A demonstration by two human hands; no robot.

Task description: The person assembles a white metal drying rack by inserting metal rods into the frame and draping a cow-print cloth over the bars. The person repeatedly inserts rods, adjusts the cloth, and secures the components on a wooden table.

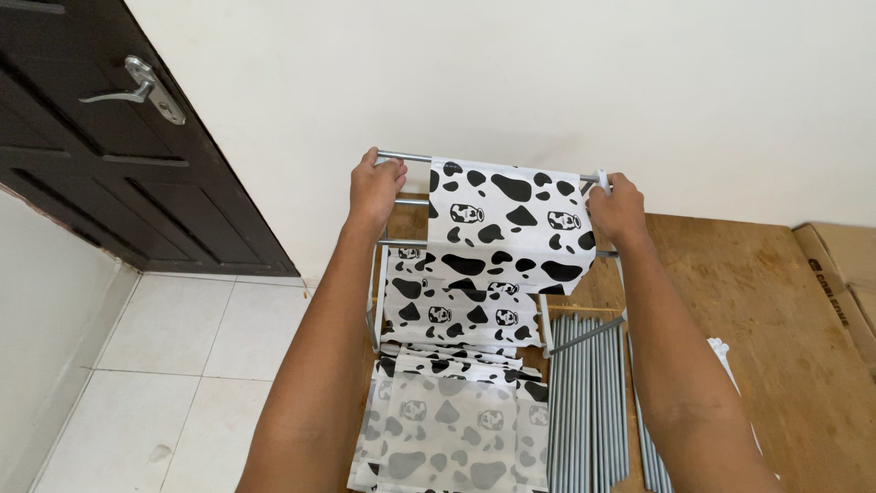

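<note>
- A person's two bare arms reach forward to a small metal rack (392,242) that stands at the left edge of a wooden platform (757,301).
- The left hand (374,187) is wrapped closed around the left end of the top rail (415,157).
- The right hand (618,208) closes over the rail's right end, probably at a white corner joint (602,175); the fingers are partly hidden.
- The rail's long axis runs left to right between the hands, both equally near.
- Cow-print fabric shelves (506,219), black on white, hang between the rails in tiers.
- Spare grey metal tubes (589,402) lie lengthwise on the platform, just right of the rack.
- A dark door (109,173) stands at upper left, and a cardboard box (844,274) lies at the platform's right edge.
</note>
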